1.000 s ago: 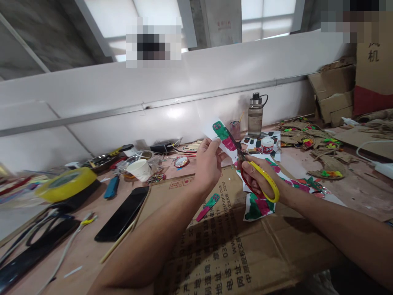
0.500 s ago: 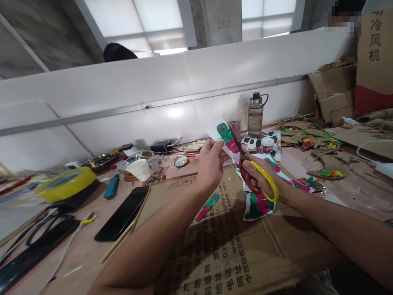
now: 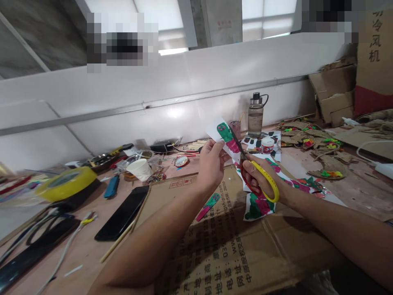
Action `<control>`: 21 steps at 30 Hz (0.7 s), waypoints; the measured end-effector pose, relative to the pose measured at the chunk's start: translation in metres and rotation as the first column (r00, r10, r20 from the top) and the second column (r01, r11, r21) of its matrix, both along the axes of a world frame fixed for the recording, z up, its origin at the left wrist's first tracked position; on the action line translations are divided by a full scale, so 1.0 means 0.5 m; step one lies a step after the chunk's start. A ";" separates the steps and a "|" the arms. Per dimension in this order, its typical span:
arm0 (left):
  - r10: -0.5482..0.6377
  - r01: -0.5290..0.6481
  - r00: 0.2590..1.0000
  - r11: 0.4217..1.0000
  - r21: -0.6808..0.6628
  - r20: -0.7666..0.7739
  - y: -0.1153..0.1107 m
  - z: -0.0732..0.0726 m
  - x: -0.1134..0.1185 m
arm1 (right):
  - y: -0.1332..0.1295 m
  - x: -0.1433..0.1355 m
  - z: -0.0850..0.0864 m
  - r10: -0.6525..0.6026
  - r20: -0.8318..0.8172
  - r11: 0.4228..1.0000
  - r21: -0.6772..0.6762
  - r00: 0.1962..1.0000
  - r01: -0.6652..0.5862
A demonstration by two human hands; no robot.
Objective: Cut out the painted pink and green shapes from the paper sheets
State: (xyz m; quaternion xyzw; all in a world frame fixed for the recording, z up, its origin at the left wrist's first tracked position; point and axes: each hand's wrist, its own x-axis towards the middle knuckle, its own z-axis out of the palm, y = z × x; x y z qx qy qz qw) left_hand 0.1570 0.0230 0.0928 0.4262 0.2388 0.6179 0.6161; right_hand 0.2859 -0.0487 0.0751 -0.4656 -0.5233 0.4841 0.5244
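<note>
My left hand (image 3: 211,162) pinches a piece of white paper (image 3: 214,126) that carries a painted green and magenta shape. In my right hand (image 3: 256,174) is a pair of scissors (image 3: 270,186) with yellow and red handles. Their dark blades lie along the right edge of the painted shape. Below my hands, a cut-out green and magenta strip (image 3: 208,207) rests on a cardboard sheet (image 3: 184,229). A painted paper scrap (image 3: 259,207) lies under the scissors' handles, and more painted paper (image 3: 294,182) spreads out behind my right wrist.
A water bottle (image 3: 255,116) and a small white jar (image 3: 267,144) stand at the back. To the left are a paper cup (image 3: 139,169), a black phone (image 3: 122,214), a blue cutter (image 3: 111,187) and yellow tape (image 3: 67,182). Decorated cardboard pieces (image 3: 330,166) lie at right.
My hands, the paper and the scissors have barely moved. In the background at upper left, a person's head shows higher above the white partition.
</note>
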 end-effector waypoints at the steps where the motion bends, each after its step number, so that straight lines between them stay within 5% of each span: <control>1: -0.001 0.001 1.000 1.000 0.002 0.002 -0.001 0.000 0.000 | 0.001 0.000 -0.001 -0.005 -0.001 1.000 0.000 1.000 0.005; 21: -0.046 0.046 0.998 0.999 0.003 0.031 0.008 -0.003 -0.002 | -0.002 0.002 -0.002 0.006 0.038 1.000 0.028 0.999 -0.007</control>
